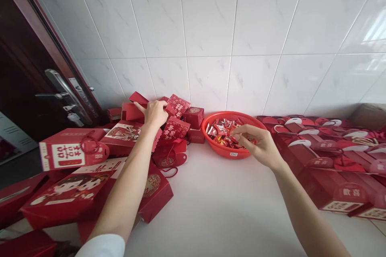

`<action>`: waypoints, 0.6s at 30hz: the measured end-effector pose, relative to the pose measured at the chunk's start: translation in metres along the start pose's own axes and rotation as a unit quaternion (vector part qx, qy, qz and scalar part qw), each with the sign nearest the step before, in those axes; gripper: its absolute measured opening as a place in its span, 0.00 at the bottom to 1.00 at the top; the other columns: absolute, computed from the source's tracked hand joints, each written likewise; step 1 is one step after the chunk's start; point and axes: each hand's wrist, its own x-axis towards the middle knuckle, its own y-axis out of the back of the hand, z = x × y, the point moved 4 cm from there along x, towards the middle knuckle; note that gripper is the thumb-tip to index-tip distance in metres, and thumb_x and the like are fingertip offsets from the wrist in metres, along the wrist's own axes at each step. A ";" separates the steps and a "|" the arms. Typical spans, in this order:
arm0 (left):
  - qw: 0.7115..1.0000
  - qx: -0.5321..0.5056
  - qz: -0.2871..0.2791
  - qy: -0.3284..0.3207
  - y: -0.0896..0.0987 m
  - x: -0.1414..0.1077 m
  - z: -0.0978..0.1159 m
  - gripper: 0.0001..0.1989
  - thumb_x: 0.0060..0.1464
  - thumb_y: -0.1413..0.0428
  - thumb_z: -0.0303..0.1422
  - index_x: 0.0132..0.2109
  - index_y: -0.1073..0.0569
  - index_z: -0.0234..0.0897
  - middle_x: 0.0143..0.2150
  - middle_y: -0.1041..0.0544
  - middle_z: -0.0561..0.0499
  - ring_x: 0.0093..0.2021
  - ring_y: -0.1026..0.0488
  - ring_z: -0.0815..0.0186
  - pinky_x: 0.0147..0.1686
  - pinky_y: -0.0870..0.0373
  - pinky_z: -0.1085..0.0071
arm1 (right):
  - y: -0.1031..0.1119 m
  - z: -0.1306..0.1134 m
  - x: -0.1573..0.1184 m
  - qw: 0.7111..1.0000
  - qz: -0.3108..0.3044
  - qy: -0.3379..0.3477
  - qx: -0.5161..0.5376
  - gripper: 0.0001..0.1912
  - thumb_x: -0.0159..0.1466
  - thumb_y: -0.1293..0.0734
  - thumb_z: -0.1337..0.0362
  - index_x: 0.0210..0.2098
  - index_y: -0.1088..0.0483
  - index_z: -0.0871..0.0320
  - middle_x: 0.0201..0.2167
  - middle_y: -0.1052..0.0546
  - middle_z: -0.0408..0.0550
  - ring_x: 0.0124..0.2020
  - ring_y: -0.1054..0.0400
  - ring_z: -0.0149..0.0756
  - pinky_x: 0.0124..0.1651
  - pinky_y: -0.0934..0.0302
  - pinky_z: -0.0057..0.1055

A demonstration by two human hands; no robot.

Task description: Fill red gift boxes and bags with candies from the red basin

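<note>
The white table (205, 200) bears heaped red boxes (90, 186) left, a basket (221, 151) far, and box rows (319, 186) right.

Wears a plain white sleeve (102, 247) of smooth cloth on the left arm, cut off by the bottom edge of the view. Ends there in a rounded, even edge, shaded toward a faint grey. Leaves bare a slender left forearm (129, 176), broadest beside the cloth and tapering steadily to a narrow wrist. Leads on to a bare left hand (156, 113) with slim fingers. Shows, on the other side, an equally slender right forearm (298, 196), bare along its whole visible length and smooth in outline. Finishes in a bare right hand (256, 142) with long, slim fingers and a slim thumb.
</note>
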 end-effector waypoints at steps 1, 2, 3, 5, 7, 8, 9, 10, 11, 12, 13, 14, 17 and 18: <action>1.000 0.019 0.013 0.004 0.007 0.002 0.007 0.11 0.53 0.48 0.16 0.35 0.25 0.34 0.35 0.22 0.48 0.52 0.29 0.49 0.60 0.59 0.30 | 0.001 0.003 -0.001 1.000 0.003 -0.013 0.004 0.11 0.66 0.33 0.57 0.36 0.23 0.57 0.35 0.20 0.49 0.32 0.28 0.36 0.31 0.35 0.30; 0.999 0.033 0.026 -0.003 0.014 0.004 0.017 0.10 0.55 0.48 0.19 0.38 0.24 0.34 0.36 0.21 0.49 0.49 0.27 0.52 0.62 0.57 0.34 | 0.001 0.006 -0.001 1.000 0.006 -0.024 0.011 0.11 0.66 0.33 0.56 0.36 0.23 0.57 0.34 0.20 0.49 0.31 0.29 0.36 0.31 0.35 0.30; 0.999 0.034 0.039 -0.015 0.022 0.006 0.028 0.09 0.57 0.47 0.22 0.41 0.24 0.34 0.38 0.20 0.48 0.47 0.26 0.54 0.62 0.52 0.39 | 0.001 0.009 -0.001 0.999 0.007 -0.035 0.021 0.12 0.66 0.33 0.55 0.36 0.23 0.58 0.33 0.20 0.49 0.30 0.29 0.36 0.31 0.34 0.30; 0.997 -0.018 0.033 -0.064 0.032 0.005 0.056 0.10 0.59 0.47 0.27 0.45 0.23 0.35 0.41 0.19 0.48 0.44 0.24 0.57 0.56 0.36 0.54 | -0.002 0.012 0.000 0.997 0.010 -0.053 0.049 0.14 0.65 0.33 0.53 0.36 0.23 0.58 0.31 0.21 0.49 0.29 0.29 0.36 0.31 0.34 0.30; 0.990 -0.088 0.034 -0.107 0.037 -0.002 0.085 0.14 0.59 0.47 0.28 0.50 0.24 0.36 0.44 0.19 0.48 0.44 0.24 0.59 0.50 0.30 0.63 | -0.003 0.011 0.001 0.994 0.028 -0.065 0.082 0.16 0.65 0.32 0.51 0.38 0.24 0.58 0.29 0.22 0.48 0.28 0.29 0.35 0.30 0.33 0.30; 0.984 -0.114 0.033 -0.130 0.036 -0.009 0.099 0.15 0.60 0.47 0.29 0.52 0.24 0.36 0.46 0.19 0.48 0.46 0.24 0.59 0.50 0.30 0.64 | -0.003 0.010 0.002 0.992 0.047 -0.067 0.096 0.16 0.65 0.32 0.50 0.39 0.25 0.58 0.30 0.22 0.48 0.27 0.30 0.34 0.30 0.33 0.30; 0.978 -0.133 0.034 -0.155 0.034 -0.018 0.113 0.16 0.60 0.47 0.29 0.53 0.25 0.36 0.48 0.19 0.47 0.48 0.24 0.59 0.51 0.30 0.64 | -0.002 0.007 0.002 0.990 0.067 -0.069 0.107 0.17 0.65 0.32 0.49 0.40 0.25 0.58 0.31 0.22 0.48 0.27 0.30 0.33 0.30 0.33 0.30; 0.973 -0.146 0.036 -0.177 0.029 -0.029 0.126 0.16 0.61 0.48 0.29 0.54 0.25 0.35 0.49 0.20 0.47 0.50 0.25 0.59 0.53 0.30 0.63 | 0.000 0.004 0.002 0.987 0.086 -0.072 0.116 0.18 0.65 0.33 0.48 0.41 0.26 0.58 0.32 0.22 0.48 0.26 0.30 0.32 0.30 0.33 0.30; 0.966 -0.159 0.031 -0.201 0.023 -0.041 0.138 0.16 0.61 0.48 0.29 0.54 0.25 0.35 0.49 0.20 0.47 0.50 0.25 0.60 0.53 0.30 0.64 | 0.002 0.001 0.002 0.985 0.099 -0.077 0.122 0.19 0.66 0.34 0.47 0.40 0.27 0.57 0.33 0.23 0.48 0.26 0.30 0.32 0.30 0.33 0.30; 0.958 -0.175 0.020 -0.226 0.016 -0.054 0.149 0.16 0.62 0.49 0.28 0.54 0.25 0.35 0.48 0.21 0.46 0.49 0.25 0.61 0.52 0.29 0.64 | 0.004 -0.002 0.001 0.983 0.103 -0.084 0.128 0.20 0.66 0.35 0.46 0.39 0.27 0.57 0.33 0.23 0.48 0.26 0.30 0.32 0.30 0.33 0.29; 0.950 -0.190 0.007 -0.248 0.008 -0.068 0.159 0.16 0.62 0.49 0.28 0.55 0.25 0.35 0.48 0.21 0.46 0.47 0.25 0.62 0.51 0.28 0.65 | 0.006 -0.004 0.000 0.981 0.100 -0.092 0.135 0.21 0.66 0.36 0.44 0.37 0.28 0.57 0.33 0.23 0.48 0.27 0.30 0.33 0.30 0.33 0.29; 0.944 -0.200 -0.003 -0.261 0.000 -0.081 0.167 0.16 0.62 0.49 0.27 0.54 0.24 0.37 0.48 0.22 0.46 0.46 0.24 0.63 0.49 0.27 0.66 | 0.007 -0.005 0.000 0.980 0.090 -0.102 0.145 0.23 0.66 0.37 0.43 0.36 0.29 0.57 0.33 0.24 0.48 0.28 0.29 0.33 0.30 0.33 0.29; 0.934 -0.211 0.009 -0.290 -0.022 -0.117 0.184 0.17 0.59 0.48 0.23 0.51 0.23 0.41 0.47 0.24 0.46 0.44 0.25 0.63 0.44 0.26 0.67 | 0.011 -0.005 -0.002 0.977 0.049 -0.129 0.164 0.26 0.66 0.40 0.39 0.32 0.32 0.56 0.29 0.28 0.46 0.29 0.32 0.34 0.31 0.34 0.29; 0.931 -0.215 0.018 -0.296 -0.029 -0.127 0.187 0.16 0.58 0.48 0.22 0.49 0.23 0.40 0.46 0.25 0.47 0.41 0.25 0.64 0.42 0.26 0.67 | 0.011 -0.003 -0.003 0.978 0.028 -0.133 0.157 0.26 0.67 0.40 0.39 0.30 0.33 0.56 0.26 0.31 0.44 0.28 0.33 0.34 0.30 0.35 0.29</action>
